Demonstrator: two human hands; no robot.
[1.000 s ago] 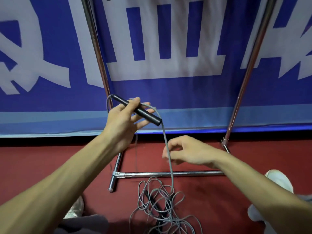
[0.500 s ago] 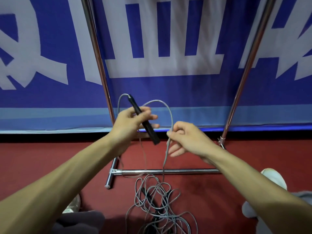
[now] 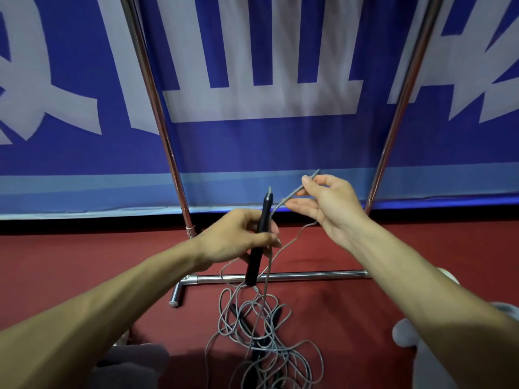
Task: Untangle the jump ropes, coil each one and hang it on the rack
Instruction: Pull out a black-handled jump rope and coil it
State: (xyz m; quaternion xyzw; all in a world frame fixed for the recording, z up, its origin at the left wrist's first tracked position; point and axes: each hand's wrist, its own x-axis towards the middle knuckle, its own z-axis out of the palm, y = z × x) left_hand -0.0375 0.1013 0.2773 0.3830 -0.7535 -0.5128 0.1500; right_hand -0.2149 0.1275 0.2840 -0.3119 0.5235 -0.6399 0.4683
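Fingers (image 3: 268, 237) of my left hand (image 3: 233, 237) curled tight round a slim black plastic jump-rope handle (image 3: 255, 265), held near upright. Right hand (image 3: 334, 206) higher and just beyond, fingers half-curled, loosely pinching a run of the thin grey rope cord (image 3: 290, 194). Cord drops past my left hand into the tangled grey heap (image 3: 258, 329) on the red floor (image 3: 379, 248) by my feet, with other dark handles buried in it. Chrome tube rack (image 3: 309, 274) just behind the heap. Blue-and-white banner (image 3: 252, 141) beyond.

Risks: pulling up while the heap is unsorted would likely cinch the crossings into knots, or lift a second rope. Loose right pinch may let the cord slip. Slack could hook the rack's base bar.

Since a second ago: handle swung from slantwise to near upright. Right hand rose from low by the base bar to above the left, carrying cord.
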